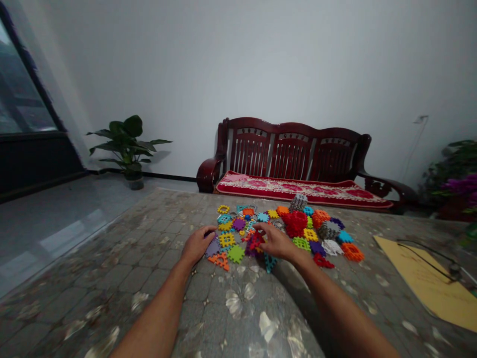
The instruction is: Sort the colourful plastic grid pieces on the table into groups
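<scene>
tiles (294,226) on table (149,258) | envelope (428,283) right of tiles | bench (290,159) behind table | plant (126,144) left of bench
</scene>
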The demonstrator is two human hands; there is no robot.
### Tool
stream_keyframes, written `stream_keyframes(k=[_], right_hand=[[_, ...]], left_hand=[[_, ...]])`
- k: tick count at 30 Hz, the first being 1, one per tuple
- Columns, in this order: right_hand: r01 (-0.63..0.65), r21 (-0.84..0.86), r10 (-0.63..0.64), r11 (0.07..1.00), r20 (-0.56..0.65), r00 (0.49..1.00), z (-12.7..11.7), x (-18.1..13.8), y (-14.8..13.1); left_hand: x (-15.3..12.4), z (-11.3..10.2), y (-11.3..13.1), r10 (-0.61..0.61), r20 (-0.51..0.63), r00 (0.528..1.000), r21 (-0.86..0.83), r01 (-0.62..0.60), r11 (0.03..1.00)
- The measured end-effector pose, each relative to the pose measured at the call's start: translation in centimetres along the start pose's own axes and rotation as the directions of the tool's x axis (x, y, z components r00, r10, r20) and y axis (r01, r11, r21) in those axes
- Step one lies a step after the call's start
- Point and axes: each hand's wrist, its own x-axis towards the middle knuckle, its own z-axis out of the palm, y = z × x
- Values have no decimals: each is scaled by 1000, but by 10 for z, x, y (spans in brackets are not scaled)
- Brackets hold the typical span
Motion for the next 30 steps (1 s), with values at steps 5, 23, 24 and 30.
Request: stream_keyframes(k=[5, 23, 24, 30], right_hand=[[-18, 138, 4, 990, 99, 995, -32, -47, 32], [-304, -385, 307, 871, -55, 950, -21, -97, 6], [-300, -401, 307, 866, -47, 950, -20, -96, 3], [-212, -366, 227, 906, -2, 974, -23, -101, 14]], left_hand=[[1, 0, 0, 3, 20, 1000, 27, -4, 1000], [3, -2, -1, 10, -8, 1000, 17, -10, 1000], [3, -2, -1, 10, -6, 1000, 22, -10, 1000], [4, -2, -4, 5, -1, 1000, 26, -5, 1000]])
